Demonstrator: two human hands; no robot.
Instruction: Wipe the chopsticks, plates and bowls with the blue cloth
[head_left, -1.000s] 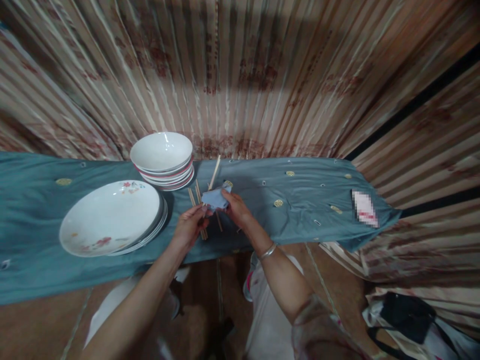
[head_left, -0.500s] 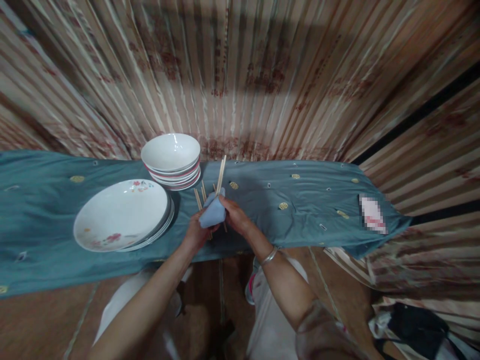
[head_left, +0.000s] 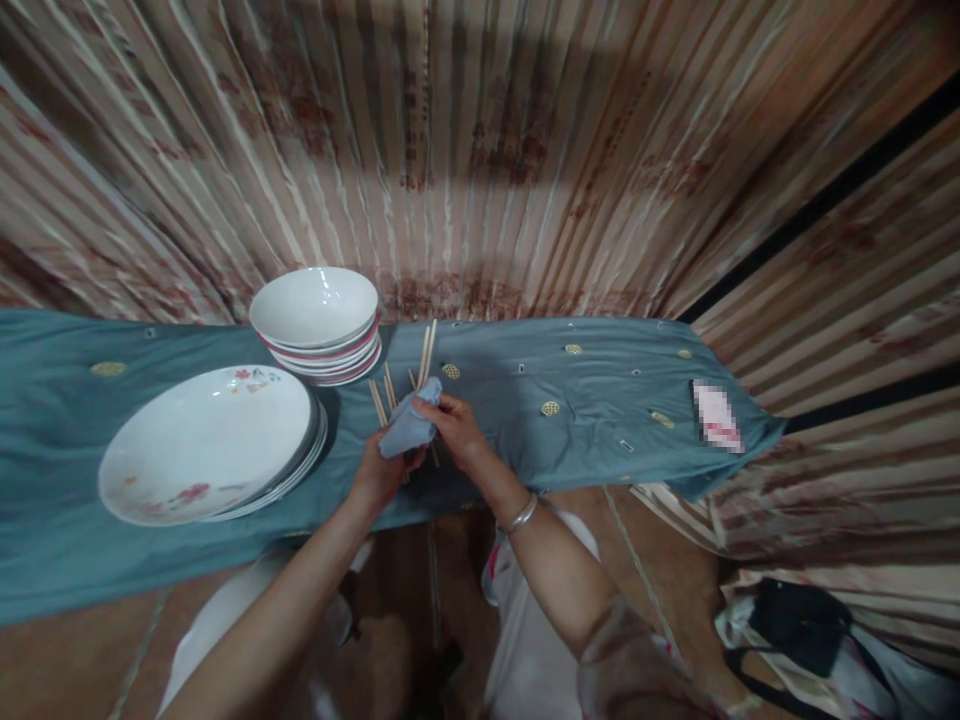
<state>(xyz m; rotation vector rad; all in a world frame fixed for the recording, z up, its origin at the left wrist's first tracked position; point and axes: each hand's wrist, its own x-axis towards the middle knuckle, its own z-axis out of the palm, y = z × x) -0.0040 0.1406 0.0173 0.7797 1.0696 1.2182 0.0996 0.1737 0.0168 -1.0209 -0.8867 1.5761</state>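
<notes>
- At the left of a table, a stack of large white plates (head_left: pixel 202 440) with flowers painted on the top one is seen; if it were bumped by the left forearm, the plates could be shifted.
- Just behind and to the right, a stack of white bowls (head_left: pixel 315 305) is set near the curtain.
- Beside the bowls, loose chopsticks (head_left: pixel 379 402) are laid on the table, partly hidden by the hands; they could be rolled or scattered by a low knuckle.
- Over them, a blue cloth (head_left: pixel 405 430) is cupped from below by the left hand (head_left: pixel 379 468), its fingers curled closed and mostly hidden.
- From the cloth's upper end, a pair of chopsticks (head_left: pixel 427 350) is left sticking out; it could be dropped if the wrap were loosened.
- On the right, the cloth's edge is pinched by the right hand (head_left: pixel 456 430), fingers nearly closed.
- The table is covered by a wrinkled teal tablecloth (head_left: pixel 517 430), which could be dragged if snagged.
- At its right end, a blurred pink-and-white item (head_left: pixel 718 415) is placed.
- Everything is backed by a striped, pleated curtain (head_left: pixel 420 130); at lower right, a dark bag (head_left: pixel 799 625) is seen.
</notes>
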